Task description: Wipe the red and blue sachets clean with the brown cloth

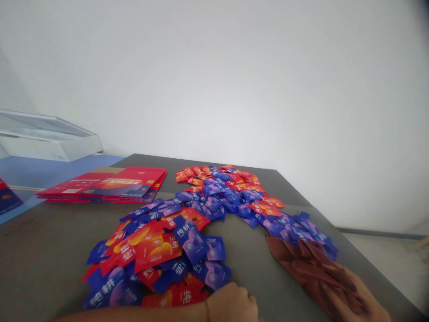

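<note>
My left hand (234, 303) is closed at the bottom middle, beside the near pile of small sachets (154, 250). Its fingers are curled, and I cannot make out what they hold, if anything. At the lower right, my right hand (362, 299) grips a crumpled brown cloth (301, 264). The cloth's far edge touches a group of blue-purple sachets (298, 228) lying near the table's right side. Red-orange and blue-purple sachets mix in the near pile, and the spread curves on to a farther heap (234, 183).
Flattened red and blue printed cartons (110, 183) lie stacked on the dark grey table (43, 250) at the left. Beyond them, a white tray-like box (50, 136) sits on a blue surface (67, 167). A dark blue and red package (8, 197) shows at the left edge. A white wall stands behind.
</note>
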Action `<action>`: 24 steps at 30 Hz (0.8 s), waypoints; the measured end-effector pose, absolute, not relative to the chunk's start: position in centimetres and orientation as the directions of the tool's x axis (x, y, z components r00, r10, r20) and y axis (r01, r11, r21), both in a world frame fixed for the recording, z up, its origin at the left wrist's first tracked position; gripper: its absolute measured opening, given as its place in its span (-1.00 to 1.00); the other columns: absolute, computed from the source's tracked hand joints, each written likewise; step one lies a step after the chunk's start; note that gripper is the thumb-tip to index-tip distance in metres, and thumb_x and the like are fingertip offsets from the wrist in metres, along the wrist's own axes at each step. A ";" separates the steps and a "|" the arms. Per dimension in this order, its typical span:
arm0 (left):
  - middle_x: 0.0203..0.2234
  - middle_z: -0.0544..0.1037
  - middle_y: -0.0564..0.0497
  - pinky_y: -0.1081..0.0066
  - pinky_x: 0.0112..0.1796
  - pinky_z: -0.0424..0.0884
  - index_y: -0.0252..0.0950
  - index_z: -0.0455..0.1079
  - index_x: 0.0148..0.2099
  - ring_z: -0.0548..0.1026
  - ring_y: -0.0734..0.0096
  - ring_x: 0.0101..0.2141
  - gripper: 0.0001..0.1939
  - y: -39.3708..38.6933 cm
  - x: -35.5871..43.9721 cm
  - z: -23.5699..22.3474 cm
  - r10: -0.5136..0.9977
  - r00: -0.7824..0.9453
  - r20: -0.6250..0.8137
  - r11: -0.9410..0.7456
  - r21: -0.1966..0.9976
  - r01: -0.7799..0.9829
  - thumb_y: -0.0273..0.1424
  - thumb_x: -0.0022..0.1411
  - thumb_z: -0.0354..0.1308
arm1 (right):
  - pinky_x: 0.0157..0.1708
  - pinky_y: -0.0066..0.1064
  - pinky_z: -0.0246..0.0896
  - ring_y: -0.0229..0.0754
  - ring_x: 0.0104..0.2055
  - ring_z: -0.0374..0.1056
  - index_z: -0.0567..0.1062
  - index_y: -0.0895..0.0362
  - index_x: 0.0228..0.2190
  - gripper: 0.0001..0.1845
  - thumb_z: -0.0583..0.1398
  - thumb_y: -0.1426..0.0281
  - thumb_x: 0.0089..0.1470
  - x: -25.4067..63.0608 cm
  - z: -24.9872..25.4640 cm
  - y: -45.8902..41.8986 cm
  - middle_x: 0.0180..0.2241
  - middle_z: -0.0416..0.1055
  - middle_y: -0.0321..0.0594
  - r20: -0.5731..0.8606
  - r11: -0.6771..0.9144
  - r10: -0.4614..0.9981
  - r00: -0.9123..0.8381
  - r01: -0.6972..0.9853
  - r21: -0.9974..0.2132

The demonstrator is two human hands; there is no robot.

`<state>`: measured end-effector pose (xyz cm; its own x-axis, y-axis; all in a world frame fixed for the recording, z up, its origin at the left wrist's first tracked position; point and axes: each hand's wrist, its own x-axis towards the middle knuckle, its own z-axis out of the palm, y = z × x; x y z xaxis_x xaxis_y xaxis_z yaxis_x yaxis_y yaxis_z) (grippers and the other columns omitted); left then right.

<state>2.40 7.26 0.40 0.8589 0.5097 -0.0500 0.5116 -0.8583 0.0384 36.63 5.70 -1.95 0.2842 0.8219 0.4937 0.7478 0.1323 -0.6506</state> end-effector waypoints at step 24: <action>0.17 0.51 -0.15 -0.06 0.14 0.46 -0.29 0.51 0.11 0.48 0.05 0.17 -0.71 28.0 -3.2 10.5 0.682 0.729 -0.061 -0.727 -0.163 0.667 -0.28 0.42 0.28 | 0.06 -0.27 0.52 0.01 -0.02 0.60 0.63 0.01 -0.05 -0.51 0.33 0.00 0.07 34.2 -0.9 6.1 -0.04 0.64 -0.20 0.495 0.195 0.806 0.325 0.644 -0.740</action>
